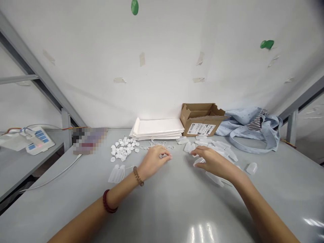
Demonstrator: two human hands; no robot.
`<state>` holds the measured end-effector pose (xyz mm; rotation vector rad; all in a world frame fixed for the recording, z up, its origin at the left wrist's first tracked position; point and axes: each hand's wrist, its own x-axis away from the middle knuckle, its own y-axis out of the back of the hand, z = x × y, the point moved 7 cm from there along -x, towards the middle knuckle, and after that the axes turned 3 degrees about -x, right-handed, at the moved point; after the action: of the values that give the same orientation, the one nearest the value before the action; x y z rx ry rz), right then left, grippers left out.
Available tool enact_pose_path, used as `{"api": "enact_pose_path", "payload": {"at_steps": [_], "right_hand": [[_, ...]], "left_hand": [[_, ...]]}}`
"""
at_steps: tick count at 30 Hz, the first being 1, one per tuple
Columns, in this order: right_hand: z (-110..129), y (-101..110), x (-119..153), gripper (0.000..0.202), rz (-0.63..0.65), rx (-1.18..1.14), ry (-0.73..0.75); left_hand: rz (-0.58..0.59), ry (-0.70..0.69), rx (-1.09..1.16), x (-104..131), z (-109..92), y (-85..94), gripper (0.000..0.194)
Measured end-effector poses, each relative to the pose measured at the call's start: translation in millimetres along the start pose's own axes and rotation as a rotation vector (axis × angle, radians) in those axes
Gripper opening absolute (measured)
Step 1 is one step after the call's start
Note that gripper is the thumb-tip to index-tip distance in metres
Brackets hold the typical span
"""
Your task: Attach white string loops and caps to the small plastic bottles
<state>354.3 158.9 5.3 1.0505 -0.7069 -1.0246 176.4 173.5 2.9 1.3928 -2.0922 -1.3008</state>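
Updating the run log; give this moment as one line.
left hand: near white loops; right hand: near translucent pieces; behind: open cardboard box, white stack

Two hands, one box, perhaps thirty white caps show.

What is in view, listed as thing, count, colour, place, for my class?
Flat tabletop: one, grey, foreground
Plain wall: one, white, behind tabletop
Flat patches: two, green, on wall
Tape scraps: several, off-white, on wall
Metal posts: several, grey, both sides
Flat packets: one stack, white, back centre
Open cardboard box: one, brown, right of packets
Fabric bag: one, light blue, right of box
Small round plastic caps: many, white, centre-left
Thin loops: several, white, before packets
Oblong plastic pieces: many, translucent, mainly right
Boxy device: one, white and blue, far left
Pixelated object: one, colours obscured, left
Thin cable: one, white, left
Round bracelets: two, brown and dark red, left forearm
Left hand: one, bare, near loops
Right hand: one, bare, near plastic pieces
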Motion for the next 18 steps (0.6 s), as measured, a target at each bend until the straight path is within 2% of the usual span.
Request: {"api": "enact_pose_path", "payload": {"at_steps": [2, 4, 6, 8, 10, 13, 18], "right_hand": [[-3, -2, 1, 0.033, 0.045, 0.055, -0.020], [-4, -6, 0, 0.035, 0.080, 0.124, -0.038], [-1, -7, -2, 0.031, 0.069, 0.145, -0.024], [6, -2, -3, 0.023, 0.012, 0.077, 0.020], [16, 5, -3, 0.015, -0.070, -0.074, 0.063], [30, 13, 0, 0.015, -0.225, -0.295, 0.101], [61, 5, 8, 0.015, -0.415, -0.352, 0.272]], "left_hand": [[-0.062, 0.168, 0.250, -2, 12, 12.6, 0.021], [-0.115, 0.317, 0.598, 0, 23, 19.7, 0.023], [-0.132, 0.358, 0.877, 2, 26, 23.3, 0.023], [-0.119, 0.342, 1.053, 6, 27, 26.4, 0.022], [-0.103, 0.347, 1.152, 13, 28, 29.1, 0.022], [-0.059, 0.366, 1.196, 22, 27, 31.0, 0.021], [0.058, 0.325, 1.141, 30, 15, 25.1, 0.022]]}}
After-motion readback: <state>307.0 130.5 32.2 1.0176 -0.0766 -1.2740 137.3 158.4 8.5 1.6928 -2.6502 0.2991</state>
